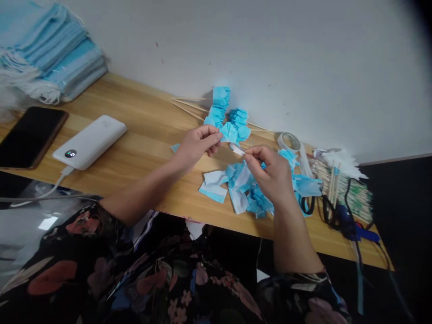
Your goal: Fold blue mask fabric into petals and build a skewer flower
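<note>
My left hand (197,146) pinches a light-blue piece of thin fabric (229,133) between thumb and fingers, above the middle of the table. My right hand (272,173) is closed on a small white strip (237,149), which points toward the blue piece. Just beyond my hands, ruffled blue fabric pieces (221,96) sit on thin wooden sticks (191,105), near the wall. Under my right hand lies a loose heap of blue and white fabric scraps (239,209), partly hidden by it.
A stack of blue face masks (72,58) is at the back left. Nearer stand a phone (30,137) and a white power bank (91,141) with a cable. A tape roll (289,141), bundled sticks (359,198) and a blue-handled tool (367,234) are on the right.
</note>
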A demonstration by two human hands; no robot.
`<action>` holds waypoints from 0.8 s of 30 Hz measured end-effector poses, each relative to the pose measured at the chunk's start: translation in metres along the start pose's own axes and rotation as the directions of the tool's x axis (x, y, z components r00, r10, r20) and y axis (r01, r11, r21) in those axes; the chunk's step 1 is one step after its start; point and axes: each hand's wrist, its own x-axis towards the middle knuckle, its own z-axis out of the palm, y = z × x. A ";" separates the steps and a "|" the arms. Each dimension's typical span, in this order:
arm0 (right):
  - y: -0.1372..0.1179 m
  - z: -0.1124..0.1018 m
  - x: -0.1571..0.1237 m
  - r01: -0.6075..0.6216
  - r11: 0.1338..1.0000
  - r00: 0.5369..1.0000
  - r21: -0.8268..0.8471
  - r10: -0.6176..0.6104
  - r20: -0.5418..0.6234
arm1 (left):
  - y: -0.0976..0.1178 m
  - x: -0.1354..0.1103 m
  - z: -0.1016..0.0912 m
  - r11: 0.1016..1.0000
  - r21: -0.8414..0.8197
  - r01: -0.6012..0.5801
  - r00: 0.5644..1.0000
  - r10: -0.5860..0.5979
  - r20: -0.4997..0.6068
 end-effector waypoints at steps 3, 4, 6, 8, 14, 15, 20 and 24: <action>0.004 0.003 0.005 -0.012 1.000 0.999 -0.012 0.011 -0.030 | 0.001 -0.001 0.000 0.999 0.022 -0.028 1.000 0.027 0.008; 0.006 0.004 0.007 -0.010 0.999 0.998 -0.030 0.008 -0.058 | 0.001 -0.002 0.000 0.998 0.045 -0.036 0.999 0.036 0.005; 0.010 0.007 0.009 0.000 0.997 0.994 -0.074 -0.009 -0.111 | 0.002 -0.004 0.000 0.992 0.116 -0.055 0.998 0.056 -0.008; 0.014 0.012 0.010 0.017 0.994 0.991 -0.109 -0.032 -0.130 | 0.001 -0.005 0.000 0.975 0.204 -0.087 0.994 0.097 -0.041; 0.022 0.024 0.005 0.071 0.988 0.990 -0.140 -0.087 -0.112 | -0.007 -0.007 0.002 0.860 0.460 -0.221 0.955 0.286 -0.077; 0.022 0.025 0.003 0.074 0.987 0.989 -0.143 -0.091 -0.115 | -0.007 -0.007 0.002 0.837 0.488 -0.249 0.948 0.314 -0.055; 0.022 0.028 0.000 0.084 0.987 0.988 -0.138 -0.101 -0.116 | -0.007 -0.012 0.007 0.796 0.529 -0.294 0.945 0.325 0.035; 0.022 0.030 0.000 0.067 0.991 0.990 -0.113 -0.079 -0.112 | -0.006 -0.013 0.008 0.812 0.527 -0.249 0.962 0.272 0.036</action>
